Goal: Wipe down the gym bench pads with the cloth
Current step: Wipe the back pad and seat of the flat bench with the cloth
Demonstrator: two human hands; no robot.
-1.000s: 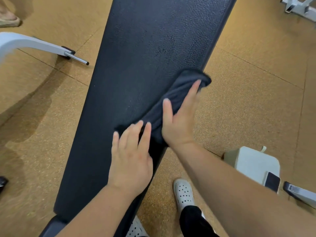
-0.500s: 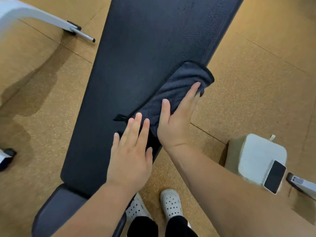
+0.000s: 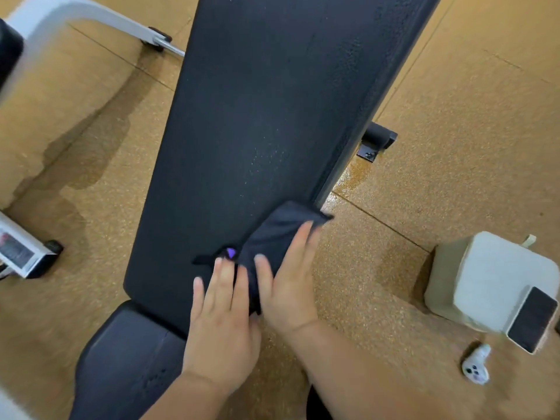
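Soft dark cloth [image 3: 281,234], limp and light, likely to bunch unless held flat, lying at the right edge of the black back pad [image 3: 257,122], pinned under both flat palms: left hand [image 3: 222,325] on its near end, right hand [image 3: 288,283] spread over its middle.

dark cloth [image 3: 278,234] lies flat on the long black back pad's [image 3: 257,116] right edge.

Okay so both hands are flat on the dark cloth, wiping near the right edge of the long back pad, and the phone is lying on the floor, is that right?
Not quite: the phone lies on the pale box, not on the floor, as the head view shows. The rest stands: both the left hand and right hand press flat on the dark cloth near the long back pad's right edge.
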